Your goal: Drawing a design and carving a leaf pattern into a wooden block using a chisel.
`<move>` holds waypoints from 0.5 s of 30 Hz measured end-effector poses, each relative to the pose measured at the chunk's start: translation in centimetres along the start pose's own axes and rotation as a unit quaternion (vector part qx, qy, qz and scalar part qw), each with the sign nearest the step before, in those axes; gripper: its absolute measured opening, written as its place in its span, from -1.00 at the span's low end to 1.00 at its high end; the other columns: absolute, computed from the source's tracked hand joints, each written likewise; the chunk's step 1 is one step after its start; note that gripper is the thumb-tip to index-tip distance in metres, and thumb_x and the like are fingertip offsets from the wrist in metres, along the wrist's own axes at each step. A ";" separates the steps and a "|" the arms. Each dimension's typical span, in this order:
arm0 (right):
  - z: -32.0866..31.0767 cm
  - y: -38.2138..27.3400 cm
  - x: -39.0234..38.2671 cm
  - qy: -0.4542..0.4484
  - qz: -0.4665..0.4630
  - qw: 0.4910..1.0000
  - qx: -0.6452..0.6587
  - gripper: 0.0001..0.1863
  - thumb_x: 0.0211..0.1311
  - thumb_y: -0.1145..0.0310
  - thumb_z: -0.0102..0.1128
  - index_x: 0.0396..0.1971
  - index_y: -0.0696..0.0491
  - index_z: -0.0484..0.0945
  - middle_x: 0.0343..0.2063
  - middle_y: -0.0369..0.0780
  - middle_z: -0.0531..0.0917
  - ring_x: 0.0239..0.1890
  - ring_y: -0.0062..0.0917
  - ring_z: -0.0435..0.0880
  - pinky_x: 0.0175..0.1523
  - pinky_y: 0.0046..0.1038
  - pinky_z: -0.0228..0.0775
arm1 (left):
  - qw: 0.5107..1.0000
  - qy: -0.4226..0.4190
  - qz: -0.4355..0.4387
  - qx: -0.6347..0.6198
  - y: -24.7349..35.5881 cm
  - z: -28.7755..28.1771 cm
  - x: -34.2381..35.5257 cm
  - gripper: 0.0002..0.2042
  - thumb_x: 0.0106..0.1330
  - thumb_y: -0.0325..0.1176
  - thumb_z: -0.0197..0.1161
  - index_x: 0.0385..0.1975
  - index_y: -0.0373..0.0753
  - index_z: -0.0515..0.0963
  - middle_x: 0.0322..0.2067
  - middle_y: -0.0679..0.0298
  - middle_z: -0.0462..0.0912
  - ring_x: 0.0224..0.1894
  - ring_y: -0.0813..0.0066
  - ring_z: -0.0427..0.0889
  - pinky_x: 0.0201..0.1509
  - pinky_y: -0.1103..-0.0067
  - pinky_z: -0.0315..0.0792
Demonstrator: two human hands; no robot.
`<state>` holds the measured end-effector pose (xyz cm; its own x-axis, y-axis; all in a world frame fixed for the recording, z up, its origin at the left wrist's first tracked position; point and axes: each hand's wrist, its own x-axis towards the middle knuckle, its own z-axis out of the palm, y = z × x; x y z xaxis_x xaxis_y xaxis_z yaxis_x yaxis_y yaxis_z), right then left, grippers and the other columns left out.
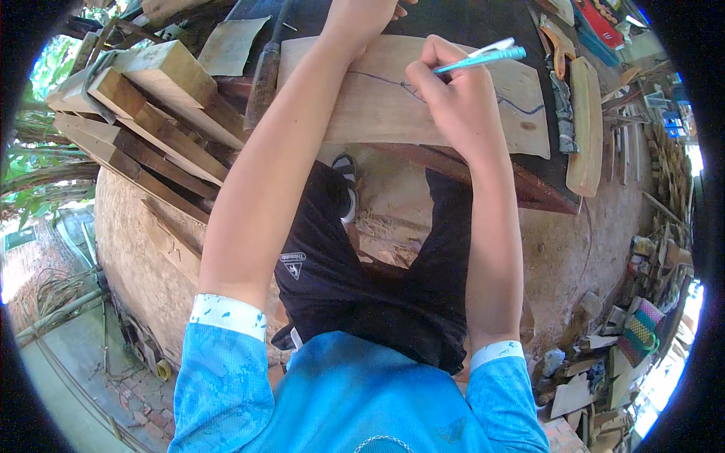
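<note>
A pale wooden board (377, 113) lies across the dark-topped worktable (472, 26), with a wavy dark line (521, 108) drawn along it. My right hand (457, 94) is closed around a light blue pen (483, 58), resting on the board over the line; the pen's tip is hidden by my fingers. At the board's far edge my left hand (362, 23) is partly cut off by the top of the picture. Its visible fingertips are loosely bent and a little apart, with nothing seen in them.
Thick timber pieces (162, 79) are stacked to the left. Beside the board lies a long tool with a worn handle (264, 83). A wood-handled tool (559, 45) and a narrow wooden piece (584, 128) lie at right. Scrap wood (574, 396) litters the ground.
</note>
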<state>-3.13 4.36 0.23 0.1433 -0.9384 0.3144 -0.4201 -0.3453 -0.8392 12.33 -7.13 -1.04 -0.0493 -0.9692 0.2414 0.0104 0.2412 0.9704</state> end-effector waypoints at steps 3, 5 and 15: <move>-0.6 0.2 0.1 -0.042 0.015 0.999 0.008 -0.77 0.20 0.34 0.29 -0.49 0.16 0.47 -0.64 -0.18 0.53 -0.59 -0.50 0.48 -0.38 -0.38 0.32 | 1.000 0.005 -0.003 0.004 0.0 0.0 0.0 -0.75 0.51 -0.33 0.15 -0.21 -0.38 0.69 -0.39 0.25 0.72 -0.42 0.60 0.60 -0.30 0.63 0.50; -1.1 0.4 0.2 0.027 0.077 0.984 0.158 -0.78 0.26 0.34 0.24 -0.52 0.12 0.51 -0.64 -0.31 0.56 -0.61 -0.61 0.43 -0.42 -0.48 0.26 | 1.000 0.007 -0.005 0.014 0.0 0.1 0.0 -0.76 0.51 -0.33 0.15 -0.20 -0.37 0.69 -0.39 0.25 0.72 -0.42 0.60 0.60 -0.30 0.63 0.50; -2.1 -0.3 0.9 0.259 -0.072 0.923 0.276 -0.66 0.45 0.36 -0.10 -0.24 0.25 0.65 -0.36 -0.18 0.69 -0.40 -0.51 0.61 -0.27 -0.45 0.44 | 0.998 0.006 -0.021 0.063 0.7 0.2 -0.9 -0.72 0.53 -0.25 0.19 -0.14 -0.34 0.73 -0.36 0.31 0.74 -0.40 0.67 0.56 -0.25 0.67 0.48</move>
<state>-4.76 3.68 1.71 -0.3460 -0.8001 0.4899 0.1110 -0.5534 -0.8255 12.19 -6.10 -0.54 -0.0349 -0.9789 0.2012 -0.1164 0.2039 0.9720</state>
